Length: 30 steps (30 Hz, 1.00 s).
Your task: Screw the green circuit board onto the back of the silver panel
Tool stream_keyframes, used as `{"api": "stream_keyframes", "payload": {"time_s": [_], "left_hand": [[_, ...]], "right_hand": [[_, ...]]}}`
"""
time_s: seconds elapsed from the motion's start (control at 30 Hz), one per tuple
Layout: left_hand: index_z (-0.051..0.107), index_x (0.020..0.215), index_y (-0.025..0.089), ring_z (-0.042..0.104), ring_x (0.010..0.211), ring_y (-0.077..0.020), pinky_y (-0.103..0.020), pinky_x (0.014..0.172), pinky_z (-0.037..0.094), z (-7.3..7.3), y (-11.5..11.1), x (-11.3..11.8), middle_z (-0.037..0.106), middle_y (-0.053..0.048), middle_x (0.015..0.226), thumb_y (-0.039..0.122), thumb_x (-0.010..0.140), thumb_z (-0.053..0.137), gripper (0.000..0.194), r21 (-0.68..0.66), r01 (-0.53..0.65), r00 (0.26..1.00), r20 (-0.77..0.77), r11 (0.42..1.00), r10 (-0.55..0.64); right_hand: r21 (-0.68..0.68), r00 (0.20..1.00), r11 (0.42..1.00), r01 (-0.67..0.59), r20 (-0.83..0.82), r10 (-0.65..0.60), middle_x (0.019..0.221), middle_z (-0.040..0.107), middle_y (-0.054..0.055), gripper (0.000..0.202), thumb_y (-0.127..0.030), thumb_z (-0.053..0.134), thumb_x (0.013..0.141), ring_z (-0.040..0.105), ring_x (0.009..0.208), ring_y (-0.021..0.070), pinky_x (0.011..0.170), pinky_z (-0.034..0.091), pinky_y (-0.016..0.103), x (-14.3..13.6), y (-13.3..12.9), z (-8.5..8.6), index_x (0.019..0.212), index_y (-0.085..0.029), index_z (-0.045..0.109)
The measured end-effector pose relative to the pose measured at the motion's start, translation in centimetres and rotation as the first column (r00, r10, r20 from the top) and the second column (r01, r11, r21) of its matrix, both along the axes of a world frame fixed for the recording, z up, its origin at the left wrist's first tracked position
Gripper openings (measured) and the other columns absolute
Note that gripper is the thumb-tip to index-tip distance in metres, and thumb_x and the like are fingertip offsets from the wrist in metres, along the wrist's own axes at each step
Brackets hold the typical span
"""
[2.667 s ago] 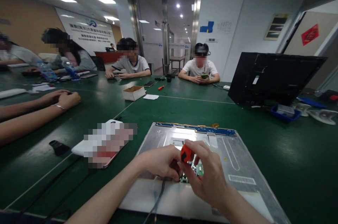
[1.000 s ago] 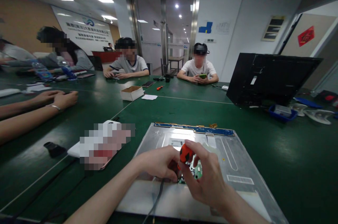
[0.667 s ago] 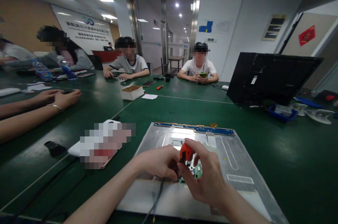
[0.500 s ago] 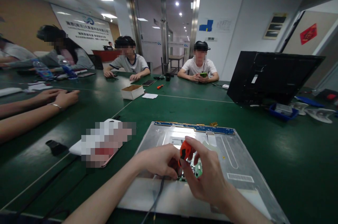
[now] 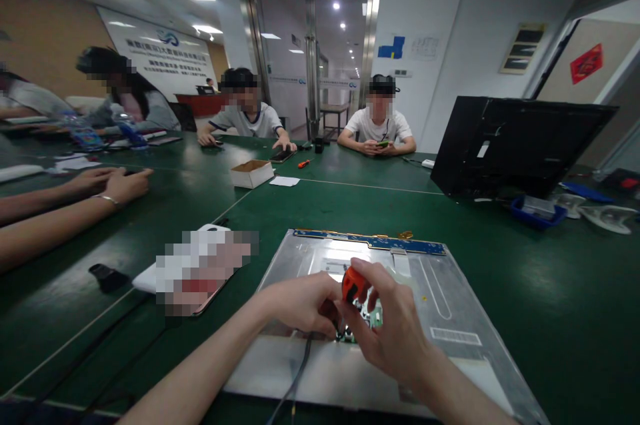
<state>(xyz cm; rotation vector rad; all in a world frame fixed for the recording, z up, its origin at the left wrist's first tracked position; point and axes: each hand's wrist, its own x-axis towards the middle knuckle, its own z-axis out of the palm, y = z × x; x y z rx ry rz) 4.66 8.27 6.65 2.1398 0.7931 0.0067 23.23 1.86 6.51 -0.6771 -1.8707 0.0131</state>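
Note:
My right hand (image 5: 395, 318) pinches the orange and black handle of a screwdriver (image 5: 353, 283) between thumb and fingers. The handle stands nearly upright over a green circuit board (image 5: 375, 319); its tip is hidden behind my fingers. My left hand (image 5: 313, 305) is closed beside it, fingertips down at the board's left edge. What those fingers hold, if anything, is hidden. A dark cable (image 5: 303, 371) runs from under the left hand toward me. The board sits on the silver back of a flat display panel (image 5: 425, 291), with a blue circuit strip (image 5: 370, 240) along its far edge.
A phone (image 5: 200, 271) and a black object (image 5: 107, 277) lie to the left, near a co-worker's hands (image 5: 117, 185). Farther off are a white box (image 5: 252, 174) and another orange screwdriver (image 5: 304, 163). A black monitor (image 5: 520, 148) and a blue tray (image 5: 537, 213) stand right.
The screwdriver handle has turned a little in my right hand, while my left hand stays put. Across the table, a co-worker's hand has moved onto a dark phone.

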Motion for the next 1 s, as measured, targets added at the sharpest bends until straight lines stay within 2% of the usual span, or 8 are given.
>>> {"api": "stream_keyframes", "payload": {"time_s": [0.23, 0.4, 0.53, 0.8, 1.0], "left_hand": [[0.065, 0.085, 0.017, 0.058, 0.073, -0.0163, -0.025, 0.066, 0.046, -0.17, 0.19, -0.07, 0.064, 0.001, 0.078, 0.016, 0.074, 0.073, 0.013, 0.006, 0.034, 0.999, 0.034, 0.999, -0.034], [0.067, 0.090, 0.018, 0.058, 0.076, -0.0171, -0.026, 0.070, 0.047, -0.32, 0.32, -0.19, 0.064, 0.001, 0.081, 0.018, 0.072, 0.074, 0.020, 0.042, 0.026, 0.999, 0.018, 0.999, -0.027], [0.067, 0.090, 0.018, 0.057, 0.075, -0.0173, -0.025, 0.067, 0.046, -0.24, 0.09, -0.24, 0.063, 0.001, 0.080, 0.018, 0.072, 0.073, 0.019, 0.043, 0.007, 1.000, 0.011, 0.999, -0.008], [0.067, 0.085, 0.017, 0.056, 0.069, -0.0162, -0.025, 0.062, 0.044, 0.38, -0.12, 0.08, 0.062, 0.001, 0.076, 0.014, 0.072, 0.072, 0.014, -0.017, -0.006, 1.000, -0.021, 1.000, 0.006], [0.067, 0.086, 0.016, 0.056, 0.070, -0.0161, -0.025, 0.062, 0.045, -0.27, 0.24, -0.05, 0.062, 0.001, 0.076, 0.015, 0.070, 0.072, 0.017, -0.026, 0.008, 1.000, 0.028, 1.000, -0.008]], "right_hand": [[0.005, 0.999, 0.999, 0.037, -0.012, -0.037, 0.077, 0.067, 0.000, 0.038, -0.028, 0.049, 0.101, 0.060, 0.056, 0.0140, 0.052, 0.052, 0.026, -0.06, -0.18, -0.21, 0.137, -0.022, 0.040], [0.013, 0.998, 0.998, 0.058, -0.011, -0.058, 0.082, 0.067, 0.001, 0.037, -0.032, 0.048, 0.102, 0.060, 0.057, 0.0146, 0.053, 0.053, 0.027, -0.15, -0.16, -0.27, 0.136, -0.023, 0.039], [0.010, 0.999, 0.999, 0.053, 0.006, -0.053, 0.083, 0.067, 0.002, 0.038, -0.033, 0.048, 0.101, 0.060, 0.058, 0.0154, 0.052, 0.052, 0.028, -0.14, -0.09, -0.27, 0.138, -0.024, 0.039], [-0.011, 1.000, 1.000, -0.013, 0.001, 0.013, 0.086, 0.068, 0.004, 0.051, -0.016, 0.045, 0.094, 0.061, 0.059, 0.0158, 0.051, 0.053, 0.029, 0.05, -0.37, 0.03, 0.144, -0.018, 0.034], [0.013, 1.000, 1.000, 0.025, 0.003, -0.025, 0.085, 0.068, 0.004, 0.046, -0.018, 0.048, 0.095, 0.061, 0.060, 0.0167, 0.053, 0.054, 0.031, -0.10, -0.42, -0.17, 0.140, -0.020, 0.037]]}}
